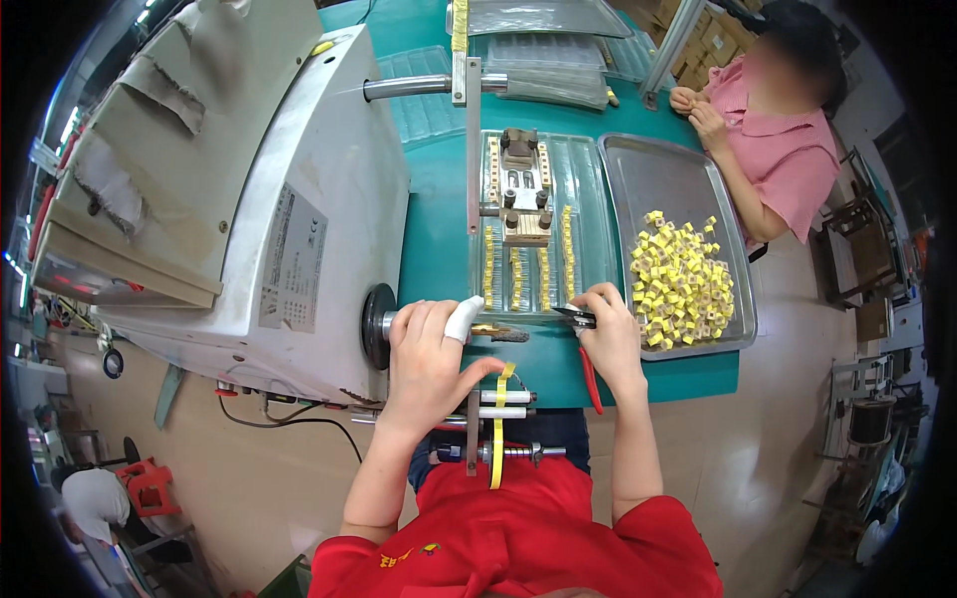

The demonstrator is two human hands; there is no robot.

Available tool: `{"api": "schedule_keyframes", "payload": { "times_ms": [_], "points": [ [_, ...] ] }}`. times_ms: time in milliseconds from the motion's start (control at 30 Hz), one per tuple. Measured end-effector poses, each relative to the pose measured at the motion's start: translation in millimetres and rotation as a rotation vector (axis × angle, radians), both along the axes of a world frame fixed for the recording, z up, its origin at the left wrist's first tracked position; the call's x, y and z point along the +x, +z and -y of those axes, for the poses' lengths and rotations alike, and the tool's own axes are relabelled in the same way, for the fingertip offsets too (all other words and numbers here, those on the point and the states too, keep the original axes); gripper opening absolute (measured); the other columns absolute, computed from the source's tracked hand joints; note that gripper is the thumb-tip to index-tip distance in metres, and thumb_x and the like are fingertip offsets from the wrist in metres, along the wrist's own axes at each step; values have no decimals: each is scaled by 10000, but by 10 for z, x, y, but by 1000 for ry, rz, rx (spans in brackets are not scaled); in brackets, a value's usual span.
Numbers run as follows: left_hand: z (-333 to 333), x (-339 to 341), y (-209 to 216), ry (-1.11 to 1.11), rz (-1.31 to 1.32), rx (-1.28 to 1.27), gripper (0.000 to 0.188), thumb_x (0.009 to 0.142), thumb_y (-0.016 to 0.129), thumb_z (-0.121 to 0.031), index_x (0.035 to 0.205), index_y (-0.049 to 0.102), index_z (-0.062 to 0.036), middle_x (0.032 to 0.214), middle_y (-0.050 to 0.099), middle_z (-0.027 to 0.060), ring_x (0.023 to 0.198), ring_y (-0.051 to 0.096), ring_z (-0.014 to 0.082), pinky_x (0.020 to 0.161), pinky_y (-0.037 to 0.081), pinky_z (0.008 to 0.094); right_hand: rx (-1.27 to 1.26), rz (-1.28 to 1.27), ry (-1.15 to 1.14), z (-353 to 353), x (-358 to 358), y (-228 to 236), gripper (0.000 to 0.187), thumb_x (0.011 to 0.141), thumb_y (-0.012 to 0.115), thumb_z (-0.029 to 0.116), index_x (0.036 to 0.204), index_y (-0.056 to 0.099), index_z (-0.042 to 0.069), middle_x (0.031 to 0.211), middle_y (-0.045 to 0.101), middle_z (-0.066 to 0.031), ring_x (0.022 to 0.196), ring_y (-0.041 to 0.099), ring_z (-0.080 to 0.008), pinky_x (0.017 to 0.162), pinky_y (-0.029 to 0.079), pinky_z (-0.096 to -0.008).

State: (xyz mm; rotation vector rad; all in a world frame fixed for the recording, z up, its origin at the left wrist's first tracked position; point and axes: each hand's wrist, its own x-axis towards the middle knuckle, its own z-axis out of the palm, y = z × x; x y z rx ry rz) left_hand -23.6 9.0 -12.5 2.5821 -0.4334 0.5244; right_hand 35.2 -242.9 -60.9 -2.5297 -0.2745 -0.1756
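Green worktop (pixel 439 239), winding machine (pixel 249 199) at its left edge | left hand (pixel 434 354) clasped the machine's spindle (pixel 498 334) at the near edge | right hand (pixel 608 334) gripped red-handled pliers (pixel 583 349) beside the clear tray (pixel 533 229) | metal tray (pixel 678 179) of yellow parts (pixel 683 289) toward the right edge.

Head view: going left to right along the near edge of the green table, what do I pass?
White machine → left hand → strip of yellow tape → right hand holding red-handled cutters → metal tray of yellow parts.
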Motion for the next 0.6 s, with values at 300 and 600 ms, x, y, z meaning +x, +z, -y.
{"api": "schedule_keyframes", "payload": {
  "times_ms": [300, 600],
  "points": [
    [-15, 4, -26, 7, -5, 11, 721, 732, 792, -458, 1276, 591, -30, 1111, 592, 96, 1080, 535, 309, 992, 345, 452, 23, -136, 210, 2, -235, 295, 289, 737, 642, -47, 1003, 656, 64, 1128, 601, -75, 898, 664, -326, 767, 531, -440],
    [-5, 0, 12, 3, -22, 21, 713, 754, 785, -431, 1279, 579, 4, 1122, 591, 107, 1109, 535, 303, 1034, 333, 445, -23, -255, 253, -9, -351, 348, 393, 721, 650, -41, 1095, 643, 81, 1129, 618, -82, 966, 657, -323, 813, 524, -452]
  ]
}}
